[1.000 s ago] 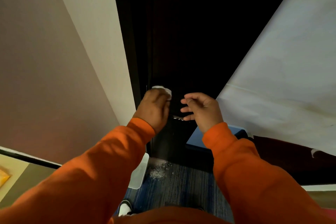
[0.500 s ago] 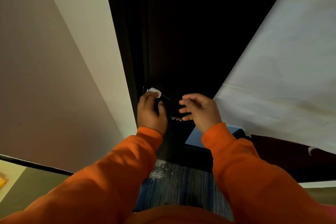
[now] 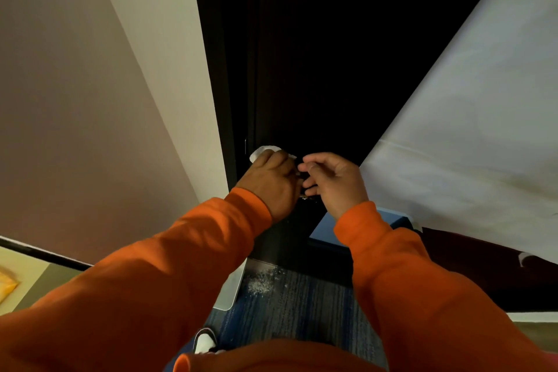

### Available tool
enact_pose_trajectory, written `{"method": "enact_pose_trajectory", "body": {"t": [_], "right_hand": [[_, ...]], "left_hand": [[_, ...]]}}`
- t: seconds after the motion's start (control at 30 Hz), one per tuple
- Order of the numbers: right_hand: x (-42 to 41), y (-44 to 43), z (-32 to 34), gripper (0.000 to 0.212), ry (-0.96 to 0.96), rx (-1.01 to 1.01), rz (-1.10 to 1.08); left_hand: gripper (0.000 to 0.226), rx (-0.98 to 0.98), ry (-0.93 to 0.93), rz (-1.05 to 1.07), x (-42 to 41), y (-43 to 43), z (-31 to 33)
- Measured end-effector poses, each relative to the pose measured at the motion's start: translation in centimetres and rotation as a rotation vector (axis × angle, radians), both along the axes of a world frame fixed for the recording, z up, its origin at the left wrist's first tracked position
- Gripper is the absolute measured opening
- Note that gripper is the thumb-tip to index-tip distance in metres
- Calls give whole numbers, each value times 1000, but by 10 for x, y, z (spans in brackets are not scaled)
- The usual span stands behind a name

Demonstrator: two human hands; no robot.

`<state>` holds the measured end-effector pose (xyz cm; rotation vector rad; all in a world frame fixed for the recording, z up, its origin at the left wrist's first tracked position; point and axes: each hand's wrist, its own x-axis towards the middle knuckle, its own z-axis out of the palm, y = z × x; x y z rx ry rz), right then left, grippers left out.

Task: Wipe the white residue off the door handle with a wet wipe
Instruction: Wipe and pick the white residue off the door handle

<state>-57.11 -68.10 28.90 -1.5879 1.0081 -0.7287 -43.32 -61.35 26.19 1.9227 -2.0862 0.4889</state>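
Head view looks down along two orange sleeves point(image 3: 187, 251) to a dark door point(image 3: 317, 69) set between a pale wall point(image 3: 151, 39) on the left and a white sheet point(image 3: 453, 130) hanging on the right. The left hand point(image 3: 271, 181) is curled around a wet wipe point(image 3: 264, 152) and presses it against the door near its left edge. A white fold of the wipe sticks out above the knuckles. The door handle point(image 3: 306, 197) sits low on the door between the two hands. Most of it is hidden behind them and lost in shadow, and only a small metallic glint shows just below the left hand's knuckles. No residue can be made out on it in this light.

The right hand point(image 3: 335, 181) is just beside the left, almost touching it, with its fingers curled in toward the handle. I cannot tell whether they grip the handle or hold nothing.

Below the hands, a patch of white powder point(image 3: 262, 281) lies scattered on the blue striped carpet point(image 3: 302, 305) close to the foot of the door. A blue box point(image 3: 324, 228) rests on the floor under the right wrist, and a white-toed shoe point(image 3: 205, 341) shows at the bottom edge.
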Motion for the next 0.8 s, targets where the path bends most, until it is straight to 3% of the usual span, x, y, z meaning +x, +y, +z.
{"method": "enact_pose_trajectory", "body": {"t": [0.17, 0.33, 0.7, 0.77, 0.8], "right_hand": [[-3, 0, -2, 18, 0, 9, -2], [-1, 4, 0, 18, 0, -11, 19], [-2, 4, 0, 19, 27, -23, 13], [-8, 1, 2, 19, 20, -17, 10], [-11, -1, 3, 18, 8, -9, -1]], "left_hand": [[40, 60, -36, -130, 13, 5, 4], [30, -117, 214, -96, 31, 12, -2], [20, -520, 1764, 635, -22, 3, 2], [18, -531, 1814, 694, -23, -2, 3], [19, -518, 1730, 681, -22, -1, 1]]}}
